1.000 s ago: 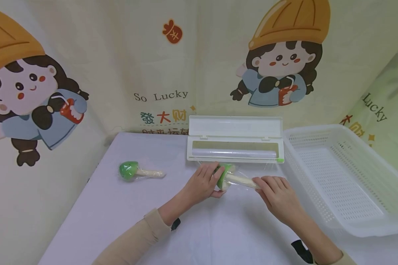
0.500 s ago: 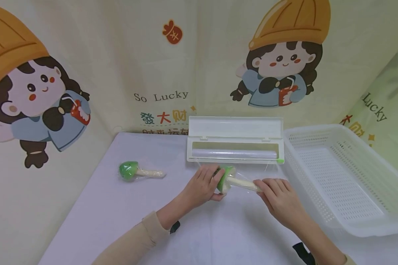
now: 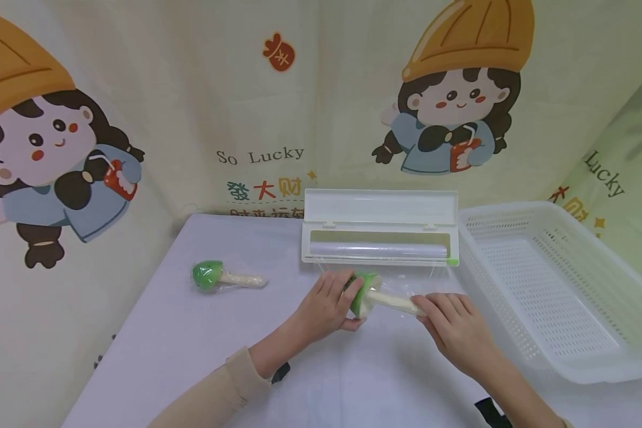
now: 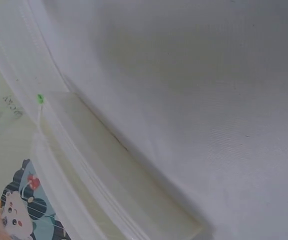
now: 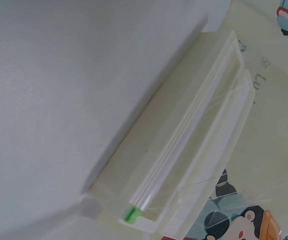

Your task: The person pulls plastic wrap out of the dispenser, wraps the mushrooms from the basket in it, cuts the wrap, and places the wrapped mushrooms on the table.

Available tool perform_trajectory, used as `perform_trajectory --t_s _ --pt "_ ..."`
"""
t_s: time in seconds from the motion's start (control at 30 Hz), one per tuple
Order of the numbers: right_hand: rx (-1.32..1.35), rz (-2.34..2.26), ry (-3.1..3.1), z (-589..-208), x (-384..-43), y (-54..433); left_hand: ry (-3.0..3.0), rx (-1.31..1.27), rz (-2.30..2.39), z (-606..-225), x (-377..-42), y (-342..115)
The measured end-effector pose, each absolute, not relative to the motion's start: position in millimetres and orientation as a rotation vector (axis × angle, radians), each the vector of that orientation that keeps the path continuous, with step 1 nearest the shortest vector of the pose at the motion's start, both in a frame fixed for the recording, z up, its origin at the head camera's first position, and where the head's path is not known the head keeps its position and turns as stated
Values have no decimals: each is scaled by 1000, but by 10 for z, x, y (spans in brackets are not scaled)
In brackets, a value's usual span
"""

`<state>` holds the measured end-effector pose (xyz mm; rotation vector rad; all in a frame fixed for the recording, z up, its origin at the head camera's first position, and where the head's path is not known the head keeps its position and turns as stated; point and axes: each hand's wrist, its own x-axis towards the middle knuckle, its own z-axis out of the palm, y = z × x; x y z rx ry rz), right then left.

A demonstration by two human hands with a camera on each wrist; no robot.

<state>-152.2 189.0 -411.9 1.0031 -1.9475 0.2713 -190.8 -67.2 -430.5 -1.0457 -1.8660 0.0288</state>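
A toy mushroom (image 3: 389, 301) with a green cap and a pale stem is held off to the front of a white cling film box (image 3: 380, 227), clear film about it. My left hand (image 3: 321, 304) grips the cap, thumb below and fingers over the top. At the stem's end, my right hand (image 3: 457, 327) pinches it between thumb and fingers. Thin film stretches from the box's front edge towards the mushroom. The box's lid stands raised, with the film roll (image 3: 377, 249) showing inside. Both wrist views show the box (image 4: 119, 170) but neither hand.
Another green-capped mushroom (image 3: 207, 276), wrapped in film, lies on the white tablecloth (image 3: 155, 356) to the left. A white perforated basket (image 3: 562, 371) stands at the right, beside the box. A printed curtain (image 3: 348, 119) hangs behind the table.
Both hands have drawn the mushroom slightly towards me, away from the box, and the right hand has shifted a little to the right. The box and the wrapped mushroom stay put.
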Motion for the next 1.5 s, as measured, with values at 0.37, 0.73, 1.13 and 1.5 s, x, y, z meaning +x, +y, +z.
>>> perform_trajectory --t_s 0.37,0.73,1.13,1.5 --pt "1006 266 -1933 -4108 -1452 1935 -1865 -1047 18 -4279 -1817 -632" --pt "1007 271 -1904 -4081 -1387 1945 -1855 -1035 35 -4254 -1738 -620" --pt "1021 275 -1871 -4021 -1311 1929 -1845 -1043 29 -4206 -1667 -617" --pt "1029 283 -1838 -3932 -1236 1886 -1834 -1046 36 -4154 -1591 -609"
